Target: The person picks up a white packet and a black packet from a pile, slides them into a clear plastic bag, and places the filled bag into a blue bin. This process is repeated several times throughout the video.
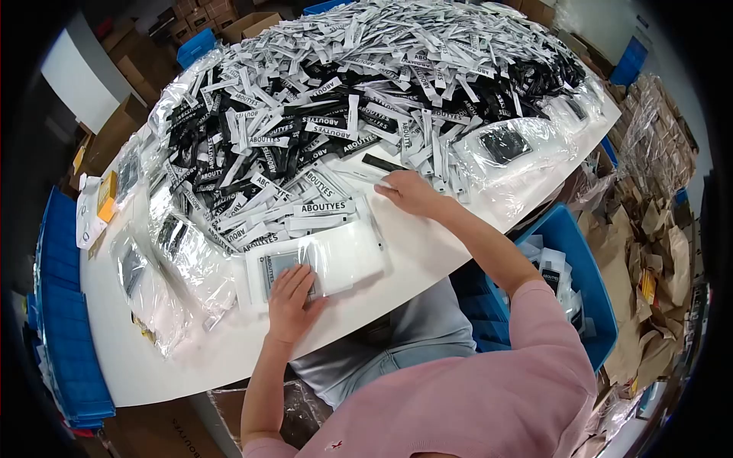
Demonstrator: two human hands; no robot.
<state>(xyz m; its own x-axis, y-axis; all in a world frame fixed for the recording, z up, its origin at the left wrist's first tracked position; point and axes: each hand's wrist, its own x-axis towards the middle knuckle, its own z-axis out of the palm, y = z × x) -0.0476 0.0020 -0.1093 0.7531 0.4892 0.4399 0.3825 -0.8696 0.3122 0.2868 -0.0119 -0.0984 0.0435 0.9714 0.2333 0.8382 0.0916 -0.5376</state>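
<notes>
My left hand [293, 299] lies with its fingers stretched over a stack of clear plastic bags [347, 258] at the near edge of the table. Under its fingertips a grey-black printed panel shows through the top bag. Farther right, my right hand [412, 194] rests low over the white tabletop, fingers curled together. A black stick sachet [384, 162] lies right beside its knuckles, and pale sachets are close to its fingertips. What those fingers pinch, if anything, is too small to tell. Beyond both hands spreads a large heap of black and white stick sachets [328, 126].
More clear bags lie at the table's left [187, 263] and right [508, 145]. A blue bin [599, 263] with filled pouches stands beside my right elbow. Crumpled brown paper [649, 282] lies beyond it. Blue crates [67, 320] line the left side.
</notes>
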